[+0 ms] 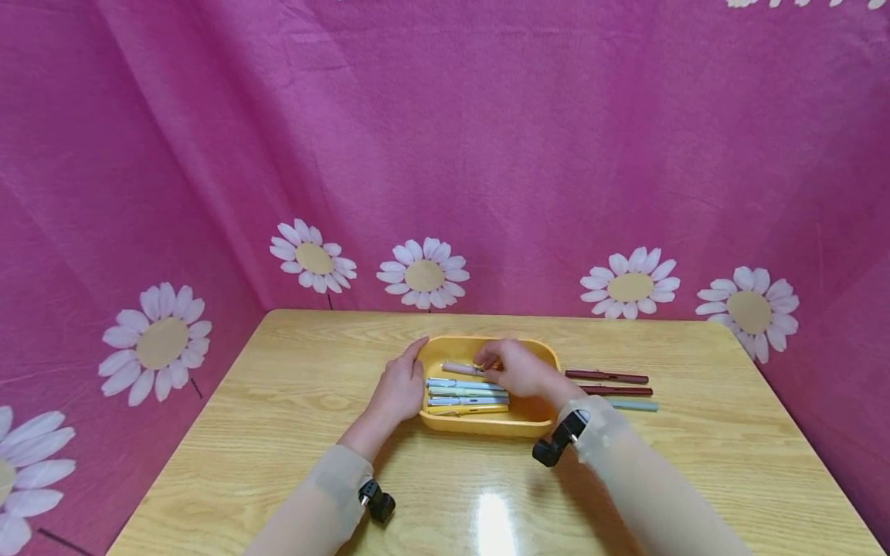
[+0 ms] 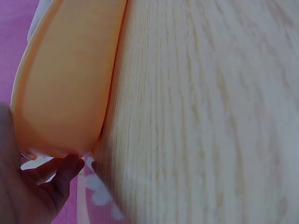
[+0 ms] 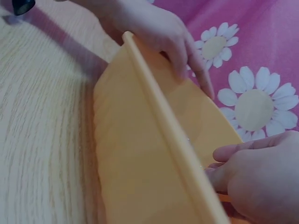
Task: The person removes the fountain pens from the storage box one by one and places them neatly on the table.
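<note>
— Yellow tray (image 1: 538, 351) at mid-table, my left hand (image 1: 399, 390) flat against its left wall, fingers straight. Step?

— Loading pens, I judge. My right hand (image 1: 518, 369) pinches the pink pen (image 1: 460, 368) inside; next I need a gentle release beside the blue ones.

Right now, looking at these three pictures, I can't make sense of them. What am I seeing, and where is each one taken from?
No machine here: a person works with bare hands, wearing small cameras. The wide picture comes from the head; the two close-ups come from the wrists. On the wooden table sits a yellow tray with several pens in it. The left hand rests against the tray's left side with straight fingers. The right hand reaches into the tray and pinches a pinkish pen. Three more pens lie on the table to the right of the tray. Pink daisy-print cloth hangs behind.
</note>
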Tool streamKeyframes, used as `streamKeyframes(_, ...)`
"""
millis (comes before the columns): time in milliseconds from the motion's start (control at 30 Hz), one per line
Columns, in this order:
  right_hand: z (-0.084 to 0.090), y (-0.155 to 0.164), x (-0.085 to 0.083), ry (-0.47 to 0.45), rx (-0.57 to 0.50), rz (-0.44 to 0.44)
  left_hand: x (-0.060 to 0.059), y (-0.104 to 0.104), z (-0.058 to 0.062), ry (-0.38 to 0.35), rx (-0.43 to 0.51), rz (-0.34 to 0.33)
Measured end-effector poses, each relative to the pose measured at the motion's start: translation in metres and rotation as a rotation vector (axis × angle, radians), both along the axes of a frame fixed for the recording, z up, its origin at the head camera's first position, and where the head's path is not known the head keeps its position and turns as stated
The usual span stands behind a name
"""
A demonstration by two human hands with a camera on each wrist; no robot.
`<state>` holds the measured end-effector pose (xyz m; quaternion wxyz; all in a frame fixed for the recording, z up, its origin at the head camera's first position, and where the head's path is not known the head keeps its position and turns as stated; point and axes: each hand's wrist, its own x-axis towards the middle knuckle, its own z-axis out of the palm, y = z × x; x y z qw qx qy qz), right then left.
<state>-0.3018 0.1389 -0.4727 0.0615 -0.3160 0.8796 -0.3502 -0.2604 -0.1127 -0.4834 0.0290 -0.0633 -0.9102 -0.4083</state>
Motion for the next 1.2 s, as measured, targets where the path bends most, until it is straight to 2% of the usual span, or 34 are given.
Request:
streamKeyframes(233,-0.0061,-0.0029,0.0002,0.042,0.030,0.023,-0.0003,0.0003,-0.0011,0.021,-0.007,-0.005)
streamKeyframes(567,-0.0071,-0.0059,0.0010,0.080,0.099,-0.033,0.0003,0.0008,-0.0008,0.045,-0.015,-0.014)
streamKeyframes(933,-0.0093,-0.0060,0.0018,0.154,0.091,0.005,0.0018,0.0002,-0.0008,0.050,-0.017,-0.003)
streamKeyframes(1200,-0.0029,-0.0053,0.0055,0.188,0.077,-0.022,0.0002,-0.0012,-0.0019,0.031,-0.016,0.003)
